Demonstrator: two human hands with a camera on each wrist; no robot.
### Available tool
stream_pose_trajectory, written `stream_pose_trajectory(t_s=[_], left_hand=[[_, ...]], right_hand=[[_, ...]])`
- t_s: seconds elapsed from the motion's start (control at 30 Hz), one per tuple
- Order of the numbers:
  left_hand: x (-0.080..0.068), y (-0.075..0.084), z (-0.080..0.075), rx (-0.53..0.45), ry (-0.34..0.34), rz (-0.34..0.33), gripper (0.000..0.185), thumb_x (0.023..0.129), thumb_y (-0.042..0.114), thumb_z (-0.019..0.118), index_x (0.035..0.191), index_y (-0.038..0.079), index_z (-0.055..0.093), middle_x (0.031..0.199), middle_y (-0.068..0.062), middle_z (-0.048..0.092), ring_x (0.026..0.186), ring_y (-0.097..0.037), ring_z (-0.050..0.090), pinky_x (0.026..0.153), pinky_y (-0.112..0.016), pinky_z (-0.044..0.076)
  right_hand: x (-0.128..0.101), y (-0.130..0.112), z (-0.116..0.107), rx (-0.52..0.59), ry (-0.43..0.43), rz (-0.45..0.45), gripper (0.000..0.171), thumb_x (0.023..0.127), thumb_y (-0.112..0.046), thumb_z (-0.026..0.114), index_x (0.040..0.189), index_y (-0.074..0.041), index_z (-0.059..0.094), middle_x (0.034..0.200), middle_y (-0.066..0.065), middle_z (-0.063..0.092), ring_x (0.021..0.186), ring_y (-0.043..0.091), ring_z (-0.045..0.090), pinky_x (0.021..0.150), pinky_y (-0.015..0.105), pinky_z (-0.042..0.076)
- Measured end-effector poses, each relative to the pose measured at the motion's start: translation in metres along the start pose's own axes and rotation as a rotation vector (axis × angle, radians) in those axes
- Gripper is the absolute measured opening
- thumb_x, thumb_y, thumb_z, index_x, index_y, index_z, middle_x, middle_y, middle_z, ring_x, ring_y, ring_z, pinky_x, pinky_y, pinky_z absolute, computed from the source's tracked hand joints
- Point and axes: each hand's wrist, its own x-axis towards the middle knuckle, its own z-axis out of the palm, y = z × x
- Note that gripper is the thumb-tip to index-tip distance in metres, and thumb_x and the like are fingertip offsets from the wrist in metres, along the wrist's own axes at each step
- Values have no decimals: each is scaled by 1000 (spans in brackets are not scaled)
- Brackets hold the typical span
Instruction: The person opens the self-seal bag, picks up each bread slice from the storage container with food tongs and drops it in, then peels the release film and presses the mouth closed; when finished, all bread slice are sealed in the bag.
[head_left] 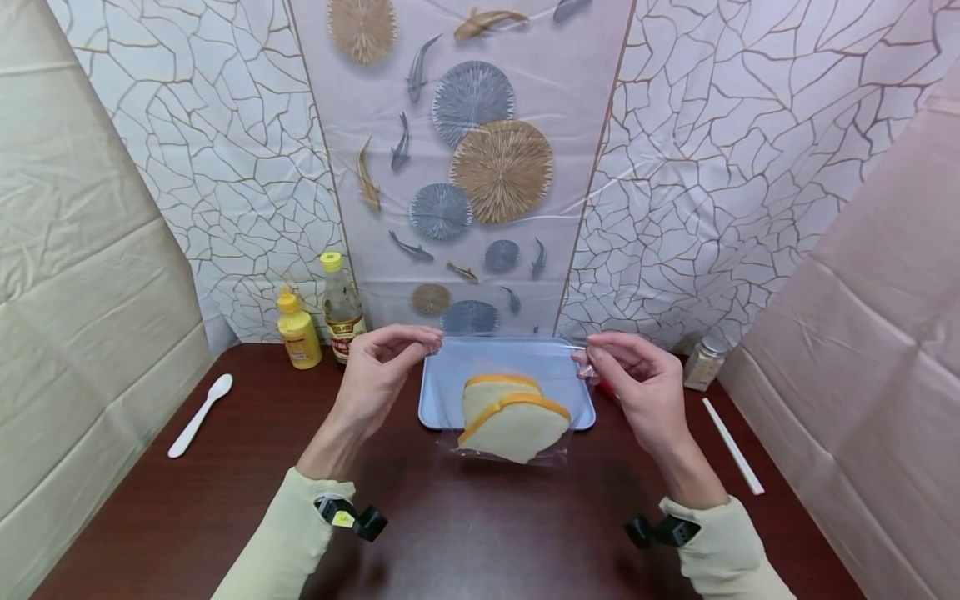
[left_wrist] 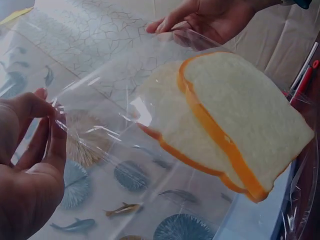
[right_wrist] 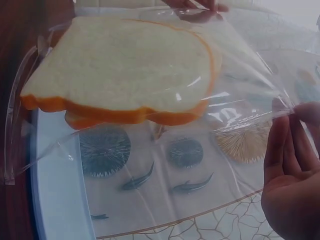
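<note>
A clear plastic bag (head_left: 510, 354) hangs between my two hands over the table, with two slices of white bread (head_left: 510, 417) at its bottom. My left hand (head_left: 401, 350) pinches the bag's top left corner. At the top right corner, my right hand (head_left: 611, 358) pinches the other side. The left wrist view shows the bread slices (left_wrist: 235, 125) with orange crusts inside the bag (left_wrist: 115, 125), my left hand (left_wrist: 37, 150) on its edge. In the right wrist view the bread (right_wrist: 125, 70) lies in the bag (right_wrist: 235, 110), gripped by my right hand (right_wrist: 292, 165).
A light blue tray (head_left: 450, 375) sits on the dark wooden table (head_left: 465, 533) behind the bag. A yellow squeeze bottle (head_left: 298, 329) and a yellow-capped bottle (head_left: 341, 308) stand at back left. A white spoon (head_left: 198, 414) lies left, a white stick (head_left: 733, 457) and small jar (head_left: 703, 361) right.
</note>
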Motion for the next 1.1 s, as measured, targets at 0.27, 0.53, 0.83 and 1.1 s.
stream_pose_trajectory(t_s=[0.27,0.53,0.83,1.1], left_hand=[[-1,2,-3,-55,-74,-1,29,103,-10,61,104,12,81,111,-4,80,108,-15,75,98,-27,61],[-2,7,-2,-79,-115,-9,29,105,-6,58,110,8,82,111,-5,81,106,-15,76,99,-29,62],[-3,10,0,199,-19,-95,17,92,0,84,107,7,83,106,-1,83,99,-12,78,91,-27,64],[-2,14,-6,224,-64,-125,32,93,-3,82,124,1,76,116,-3,81,101,-14,78,94,-32,65]], right_hand=[[-1,0,-2,80,-46,-24,13,100,15,61,107,9,71,98,2,84,87,11,81,78,24,66],[1,1,-8,151,-153,-74,14,103,17,52,106,16,65,100,8,84,87,17,81,82,28,66],[3,-5,-11,67,-164,-150,19,99,19,50,101,18,69,95,8,84,85,15,82,75,22,64],[1,-6,-12,-121,-98,-41,13,92,13,76,103,8,74,93,8,85,86,16,83,74,22,64]])
